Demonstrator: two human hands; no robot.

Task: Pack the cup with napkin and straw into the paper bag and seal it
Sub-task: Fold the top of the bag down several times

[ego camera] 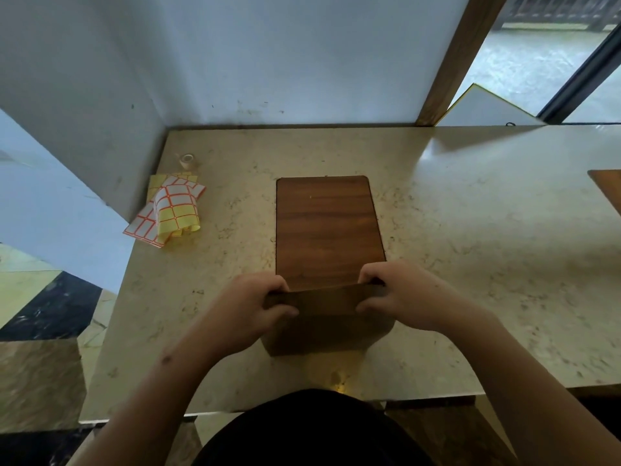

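A brown paper bag (322, 327) stands at the near edge of a wood-grain mat (327, 230), close to the person. Its top is folded into a flat, stiff band running side to side, and the paper below looks matte and smooth, with a squared body. The left hand (258, 307) pinches the left end of that band, thumb in front and fingers curled over the back. The right hand (400, 297) grips the right end the same way, fingers wrapped over the fold. Both hands are closed on the bag's top.

The mat is a dark, rounded-corner rectangle with horizontal grain, lying flat on a pale table (470, 230) of glossy, speckled stone. The cup, napkin and straw cannot be seen; what the bag holds cannot be told.

At the table's far left corner lie label sheets (168, 210): thin, curling papers, some yellow and some white, printed with an orange-red grid of small rectangles, overlapping in a loose heap. Just behind them sits a small tape roll (185, 160), clear and ring-shaped, near the plain white wall (268, 55).
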